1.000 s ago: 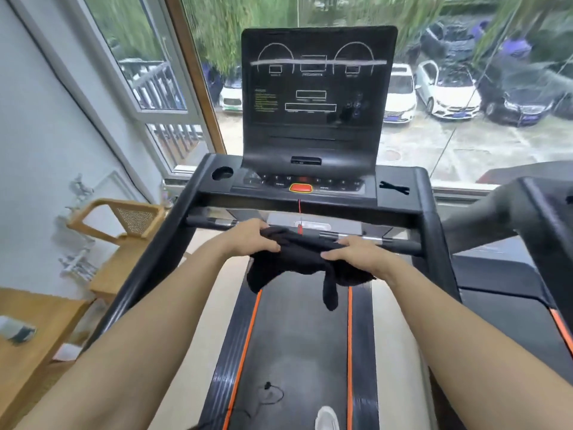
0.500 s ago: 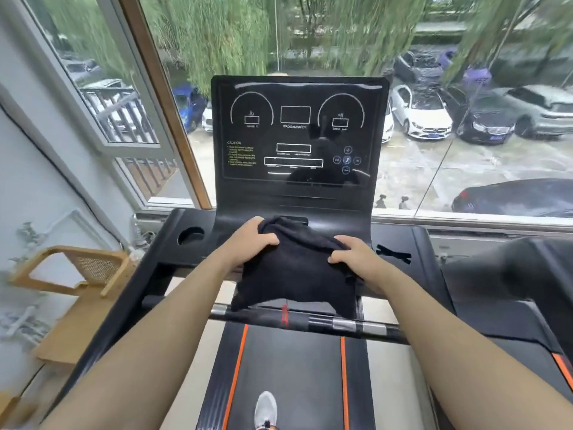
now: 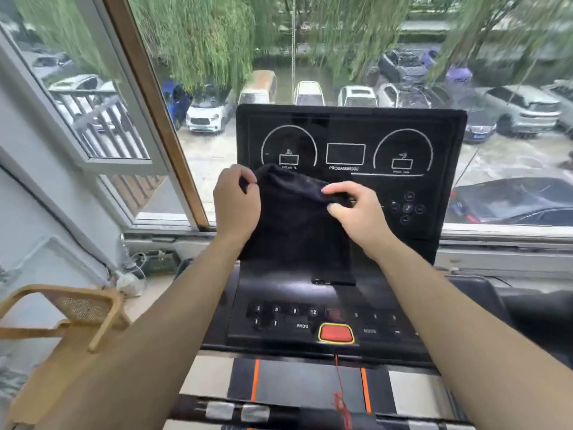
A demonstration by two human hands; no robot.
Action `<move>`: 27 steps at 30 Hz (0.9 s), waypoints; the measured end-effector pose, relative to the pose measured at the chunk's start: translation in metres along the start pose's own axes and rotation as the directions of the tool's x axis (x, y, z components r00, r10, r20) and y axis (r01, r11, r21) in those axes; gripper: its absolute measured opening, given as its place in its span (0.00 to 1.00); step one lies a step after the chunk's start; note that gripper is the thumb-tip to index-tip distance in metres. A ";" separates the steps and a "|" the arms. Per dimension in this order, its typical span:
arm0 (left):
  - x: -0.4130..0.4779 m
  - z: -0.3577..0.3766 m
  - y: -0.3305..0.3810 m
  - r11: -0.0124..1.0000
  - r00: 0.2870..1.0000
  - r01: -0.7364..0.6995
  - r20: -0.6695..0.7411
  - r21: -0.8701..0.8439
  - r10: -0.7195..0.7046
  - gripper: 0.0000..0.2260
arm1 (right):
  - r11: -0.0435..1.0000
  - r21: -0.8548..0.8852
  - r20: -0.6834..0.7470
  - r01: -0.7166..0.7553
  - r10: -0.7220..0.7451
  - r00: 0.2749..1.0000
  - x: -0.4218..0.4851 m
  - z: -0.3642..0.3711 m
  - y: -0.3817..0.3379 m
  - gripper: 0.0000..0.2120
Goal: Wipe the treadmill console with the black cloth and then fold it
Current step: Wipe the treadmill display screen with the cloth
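Item: soft black cloth (image 3: pixel 297 225), hanging against the lower face of the upright black treadmill console (image 3: pixel 350 144). Your left hand (image 3: pixel 237 206) and right hand (image 3: pixel 356 212) each pinch its top edge. Press flat and sweep evenly across the console.

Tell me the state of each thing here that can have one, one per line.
black cloth: unfolded, hanging against the console's lower left
left hand: pinching the cloth's top left corner
right hand: pinching its top right edge
console screen: unlit, only printed markings showing
red button: uncovered
window: swung open at left
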State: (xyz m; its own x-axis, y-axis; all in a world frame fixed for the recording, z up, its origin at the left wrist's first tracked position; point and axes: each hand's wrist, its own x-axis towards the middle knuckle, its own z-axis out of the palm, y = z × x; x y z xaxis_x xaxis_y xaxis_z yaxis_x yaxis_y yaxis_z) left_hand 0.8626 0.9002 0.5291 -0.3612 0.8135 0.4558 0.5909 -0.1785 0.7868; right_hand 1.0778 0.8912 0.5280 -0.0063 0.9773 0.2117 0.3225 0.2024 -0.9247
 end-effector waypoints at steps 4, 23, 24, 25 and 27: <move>0.062 0.019 0.011 0.991 0.978 -0.132 -0.161 0.001 0.131 0.12 | 0.974 -0.130 -0.185 0.183 -0.205 0.961 0.072 0.022 -0.041 0.15; 0.001 0.099 -0.139 0.590 0.852 -0.524 0.375 0.614 0.366 0.32 | 0.004 -0.803 0.544 0.596 -0.403 0.736 0.081 0.087 0.118 0.34; 0.015 0.099 -0.130 0.587 0.859 -0.511 0.350 0.627 0.374 0.33 | -0.023 -0.803 0.549 0.596 -0.418 0.724 0.097 0.082 0.104 0.34; 0.035 0.099 -0.114 0.601 0.872 -0.486 0.304 0.635 0.385 0.33 | -0.035 -0.807 0.539 0.589 -0.450 0.712 0.116 0.078 0.086 0.33; 0.081 0.098 -0.077 0.663 0.897 -0.429 0.205 0.613 0.391 0.31 | 0.006 -0.839 0.470 0.544 -0.498 0.729 0.154 0.067 0.046 0.32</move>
State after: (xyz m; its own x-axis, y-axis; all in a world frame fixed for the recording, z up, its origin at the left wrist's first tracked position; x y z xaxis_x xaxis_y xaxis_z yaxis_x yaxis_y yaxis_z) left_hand 0.8589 1.0337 0.4647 0.0552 0.7734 0.6316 0.9891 -0.1287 0.0712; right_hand 1.0284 1.0556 0.4969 -0.6098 0.6412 0.4658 0.7924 0.4807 0.3756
